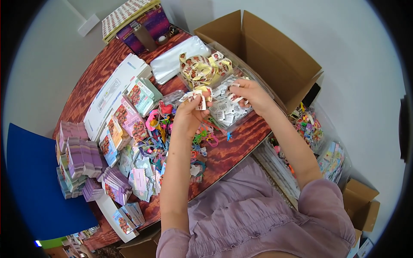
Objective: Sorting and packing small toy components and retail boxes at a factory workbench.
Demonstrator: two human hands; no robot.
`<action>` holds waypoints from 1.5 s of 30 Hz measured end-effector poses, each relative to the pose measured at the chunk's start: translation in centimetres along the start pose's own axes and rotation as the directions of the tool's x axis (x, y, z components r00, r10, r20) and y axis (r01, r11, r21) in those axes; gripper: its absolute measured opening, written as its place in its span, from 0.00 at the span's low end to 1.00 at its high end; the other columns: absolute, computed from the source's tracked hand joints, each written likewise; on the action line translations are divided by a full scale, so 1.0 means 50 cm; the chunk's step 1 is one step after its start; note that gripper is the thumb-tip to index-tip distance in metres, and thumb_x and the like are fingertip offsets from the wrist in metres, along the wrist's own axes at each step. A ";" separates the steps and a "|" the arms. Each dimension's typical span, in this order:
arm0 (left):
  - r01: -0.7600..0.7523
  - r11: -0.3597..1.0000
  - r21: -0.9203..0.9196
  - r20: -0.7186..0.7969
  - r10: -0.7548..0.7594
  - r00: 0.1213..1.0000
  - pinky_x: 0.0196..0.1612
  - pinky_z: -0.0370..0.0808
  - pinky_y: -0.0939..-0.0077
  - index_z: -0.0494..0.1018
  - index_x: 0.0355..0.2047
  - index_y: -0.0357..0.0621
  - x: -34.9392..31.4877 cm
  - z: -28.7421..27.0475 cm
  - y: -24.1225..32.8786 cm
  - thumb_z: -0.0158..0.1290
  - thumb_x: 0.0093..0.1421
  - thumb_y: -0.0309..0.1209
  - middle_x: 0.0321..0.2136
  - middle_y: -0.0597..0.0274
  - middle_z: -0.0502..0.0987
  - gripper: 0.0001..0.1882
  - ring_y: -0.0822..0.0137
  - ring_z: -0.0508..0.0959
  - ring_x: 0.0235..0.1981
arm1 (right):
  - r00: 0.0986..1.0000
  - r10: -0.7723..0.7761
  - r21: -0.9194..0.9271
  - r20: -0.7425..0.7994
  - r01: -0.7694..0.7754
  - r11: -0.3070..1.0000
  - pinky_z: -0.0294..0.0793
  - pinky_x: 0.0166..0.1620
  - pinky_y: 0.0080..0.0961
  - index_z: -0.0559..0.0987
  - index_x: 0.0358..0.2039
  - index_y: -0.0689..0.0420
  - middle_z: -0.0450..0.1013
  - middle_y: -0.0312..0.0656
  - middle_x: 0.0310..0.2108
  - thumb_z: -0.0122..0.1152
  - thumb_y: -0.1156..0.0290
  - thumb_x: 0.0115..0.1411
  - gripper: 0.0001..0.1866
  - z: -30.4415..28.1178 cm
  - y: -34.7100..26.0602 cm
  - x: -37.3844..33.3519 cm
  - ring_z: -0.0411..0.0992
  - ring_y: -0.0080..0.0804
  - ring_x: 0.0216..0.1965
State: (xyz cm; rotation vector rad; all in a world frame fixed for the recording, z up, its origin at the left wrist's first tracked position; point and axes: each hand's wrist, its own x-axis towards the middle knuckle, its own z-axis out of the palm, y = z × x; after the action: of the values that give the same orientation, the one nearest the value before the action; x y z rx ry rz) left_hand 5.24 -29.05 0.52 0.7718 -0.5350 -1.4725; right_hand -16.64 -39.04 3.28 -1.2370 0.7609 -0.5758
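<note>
My left hand (189, 112) is closed on a few small printed stickers (200, 102) with white and yellowish edges, held between thumb and fingers. To its right, my right hand (253, 95) reaches over a clear plastic tray (235, 126) of small white packets (226, 112). Its fingers are pinched together on a small white piece with reddish print (235, 98); whether this is a sticker or a packet I cannot tell. Behind both hands, a heap of yellow-backed sticker strips (202, 69) fills the tray's far part.
Colourful little trinkets (161, 124) lie left of my left forearm. Stacks of printed cards (81, 157) and a white box (114, 90) stand farther left. Clear plastic bags (178, 58) lie at the back. An open cardboard box (275, 53) stands behind the tray, right of the table.
</note>
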 end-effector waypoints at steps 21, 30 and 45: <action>0.022 0.990 -0.136 -0.016 -0.025 1.000 0.37 0.80 0.74 0.74 0.50 0.34 -0.004 -0.026 0.001 0.49 0.69 0.34 0.42 0.59 0.78 0.16 0.62 0.80 0.38 | 0.996 -0.050 -0.362 0.068 0.071 0.929 0.61 0.20 0.12 0.79 0.49 0.57 0.75 0.29 0.28 0.62 0.68 0.61 0.16 0.007 0.012 0.011 0.68 0.10 0.22; -0.001 1.000 0.011 -0.099 0.002 0.995 0.41 0.82 0.70 0.73 0.51 0.34 -0.020 0.019 0.007 0.49 0.69 0.34 0.47 0.57 0.78 0.17 0.61 0.81 0.45 | 0.994 -0.040 -0.231 0.099 0.062 0.971 0.66 0.25 0.12 0.78 0.47 0.58 0.75 0.29 0.26 0.63 0.73 0.60 0.14 0.012 -0.005 0.016 0.72 0.13 0.26; -0.066 0.997 -0.033 -0.213 0.058 0.975 0.49 0.82 0.65 0.73 0.50 0.30 -0.007 0.064 -0.036 0.49 0.67 0.23 0.49 0.51 0.77 0.13 0.59 0.80 0.47 | 0.994 -0.075 0.307 0.075 0.048 0.951 0.72 0.35 0.17 0.77 0.49 0.63 0.76 0.36 0.39 0.60 0.71 0.64 0.14 0.039 0.012 0.023 0.73 0.19 0.33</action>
State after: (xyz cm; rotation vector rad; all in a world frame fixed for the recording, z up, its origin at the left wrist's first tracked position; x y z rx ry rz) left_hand 1.66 -29.00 1.34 0.8613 -0.3638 -1.3208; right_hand -14.42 -38.55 2.74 -0.9948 0.5383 -0.6602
